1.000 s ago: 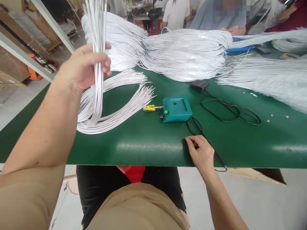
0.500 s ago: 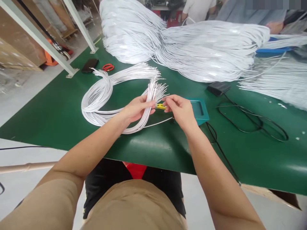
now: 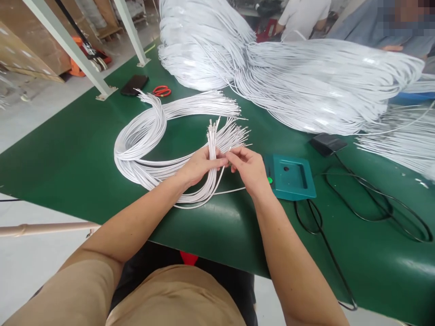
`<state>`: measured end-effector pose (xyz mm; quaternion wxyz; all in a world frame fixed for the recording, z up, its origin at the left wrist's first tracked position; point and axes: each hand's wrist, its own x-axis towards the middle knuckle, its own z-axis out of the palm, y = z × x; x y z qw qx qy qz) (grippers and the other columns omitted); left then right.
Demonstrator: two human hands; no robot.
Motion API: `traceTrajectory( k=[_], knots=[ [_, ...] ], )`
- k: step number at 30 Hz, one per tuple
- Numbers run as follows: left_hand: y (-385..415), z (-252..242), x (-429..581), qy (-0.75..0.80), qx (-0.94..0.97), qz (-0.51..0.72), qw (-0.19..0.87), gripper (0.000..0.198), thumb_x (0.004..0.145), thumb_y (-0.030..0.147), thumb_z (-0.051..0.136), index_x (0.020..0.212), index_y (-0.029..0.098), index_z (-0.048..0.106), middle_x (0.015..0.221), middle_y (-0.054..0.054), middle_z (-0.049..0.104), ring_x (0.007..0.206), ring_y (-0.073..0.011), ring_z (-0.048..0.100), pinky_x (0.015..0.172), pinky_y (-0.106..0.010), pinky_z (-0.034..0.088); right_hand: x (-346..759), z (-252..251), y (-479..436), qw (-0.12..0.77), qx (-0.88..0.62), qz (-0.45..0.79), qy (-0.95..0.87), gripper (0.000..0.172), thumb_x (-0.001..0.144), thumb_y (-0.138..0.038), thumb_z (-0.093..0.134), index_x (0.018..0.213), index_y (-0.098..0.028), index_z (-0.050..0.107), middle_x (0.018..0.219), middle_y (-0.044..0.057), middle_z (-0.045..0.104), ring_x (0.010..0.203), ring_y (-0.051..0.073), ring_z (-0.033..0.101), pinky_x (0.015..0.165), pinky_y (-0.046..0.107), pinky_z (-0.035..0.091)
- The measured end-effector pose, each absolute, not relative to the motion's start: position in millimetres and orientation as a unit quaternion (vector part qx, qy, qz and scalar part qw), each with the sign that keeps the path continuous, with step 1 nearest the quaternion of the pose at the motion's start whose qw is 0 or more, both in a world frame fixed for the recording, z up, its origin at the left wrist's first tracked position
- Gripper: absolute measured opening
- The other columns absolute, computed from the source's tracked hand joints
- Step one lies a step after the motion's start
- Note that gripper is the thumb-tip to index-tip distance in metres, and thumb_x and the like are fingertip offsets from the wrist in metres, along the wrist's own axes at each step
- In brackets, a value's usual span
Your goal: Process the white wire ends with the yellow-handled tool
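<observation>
My left hand (image 3: 200,165) is closed around a small bunch of white cables (image 3: 213,140), whose metal-tipped ends stand up just above the fingers. My right hand (image 3: 248,168) pinches one white cable end right beside it, in front of a teal box (image 3: 292,176) with a green button. A looped bundle of white cables (image 3: 142,140) lies on the green table (image 3: 68,149) to the left of both hands.
A big heap of white cables (image 3: 306,81) fills the back of the table. A black pedal (image 3: 328,144) and its black cord (image 3: 367,199) lie to the right. Red scissors (image 3: 162,91) and a dark phone (image 3: 134,84) lie far left. Other people sit beyond the heap.
My left hand came down from holding cables up high and now grips a bunch on the table. My right hand moved from the table edge to the cable ends.
</observation>
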<state>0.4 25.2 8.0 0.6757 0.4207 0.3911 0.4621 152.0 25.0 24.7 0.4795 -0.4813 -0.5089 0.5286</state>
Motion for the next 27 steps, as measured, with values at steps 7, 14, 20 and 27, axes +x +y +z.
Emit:
traceTrajectory(
  k=[7, 14, 20, 27],
  knots=[
    [22.3, 2.2, -1.0, 0.397, 0.431, 0.461, 0.666, 0.039, 0.064, 0.024, 0.084, 0.076, 0.015, 0.048, 0.076, 0.002, 0.062, 0.064, -0.0070, 0.057, 0.062, -0.023, 0.042, 151.8, 19.4, 24.4, 0.540, -0.364, 0.682, -0.333, 0.021, 0.065, -0.031, 0.080, 0.072, -0.018, 0.065, 0.054, -0.008, 0.041, 0.049, 0.005, 0.033, 0.045, 0.020, 0.034],
    [22.4, -0.1, -6.8, 0.423, 0.449, 0.476, 0.627, 0.035, 0.065, 0.024, 0.081, 0.079, 0.015, 0.050, 0.077, 0.002, 0.062, 0.065, -0.0075, 0.057, 0.064, -0.023, 0.042, 147.8, 20.1, 18.9, 0.530, -0.475, 0.568, -0.412, 0.030, 0.070, -0.046, 0.077, 0.078, -0.018, 0.068, 0.060, -0.005, 0.052, 0.047, 0.006, 0.038, 0.042, 0.022, 0.037],
    [23.4, -2.4, -7.6, 0.436, 0.509, 0.459, 0.583, 0.029, 0.069, 0.024, 0.077, 0.081, 0.015, 0.052, 0.076, 0.002, 0.063, 0.067, -0.0087, 0.056, 0.067, -0.025, 0.043, 144.0, 9.7, 19.6, 0.527, -0.466, 0.564, -0.432, 0.018, 0.067, -0.032, 0.078, 0.069, -0.018, 0.067, 0.051, -0.006, 0.049, 0.047, 0.006, 0.039, 0.045, 0.022, 0.037],
    [22.4, 1.2, -4.4, 0.429, 0.509, 0.450, 0.595, 0.032, 0.070, 0.023, 0.076, 0.079, 0.016, 0.047, 0.076, 0.002, 0.064, 0.069, -0.0102, 0.061, 0.070, -0.026, 0.045, 143.3, 9.5, 20.6, 0.532, -0.435, 0.637, -0.351, 0.016, 0.065, -0.025, 0.073, 0.058, -0.017, 0.060, 0.053, -0.005, 0.049, 0.047, 0.005, 0.038, 0.044, 0.020, 0.036]
  ],
)
